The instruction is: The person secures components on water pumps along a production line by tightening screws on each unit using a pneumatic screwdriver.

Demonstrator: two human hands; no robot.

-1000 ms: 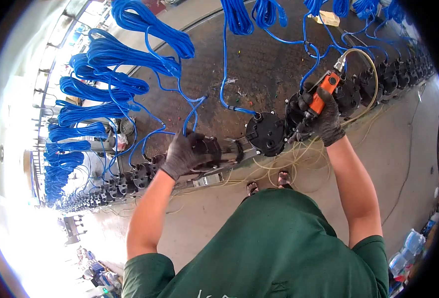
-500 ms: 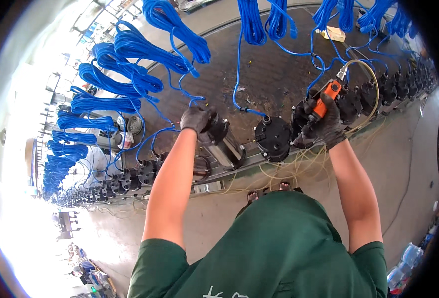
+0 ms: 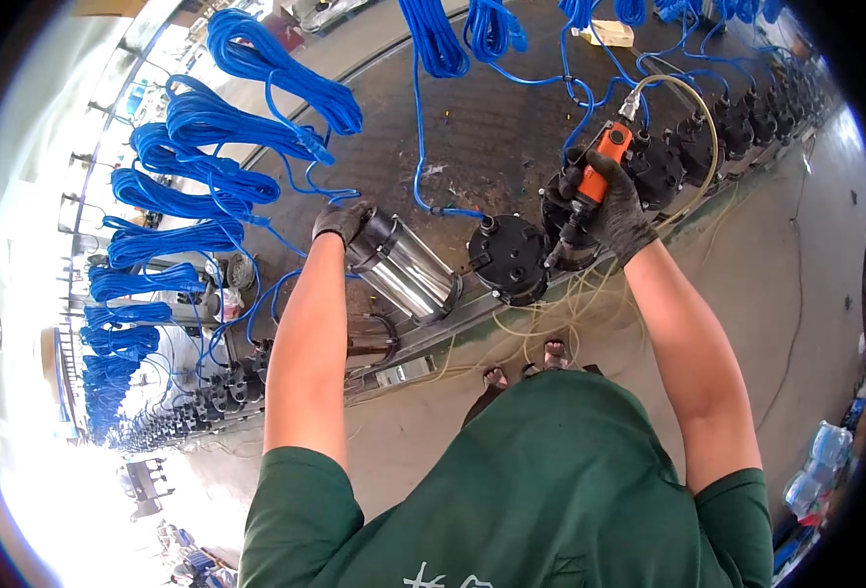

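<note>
Polished silver metal cylinder with black ends [image 3: 408,272] slants at the near side of the dark flat worktop [image 3: 501,127], left of a black round-topped canister [image 3: 507,257]. Left hand [image 3: 343,221], in a dark glove, grips the cylinder's far end; some fingers are hidden. Right hand [image 3: 621,214], likewise gloved, is closed around an orange handheld tool [image 3: 611,147], whose pale thin hose [image 3: 716,147] loops to the right. Coiled blue cable bundles [image 3: 286,73] line the far left and the far side.

Pale floor [image 3: 756,284], bright light [image 3: 31,480] leftward
</note>
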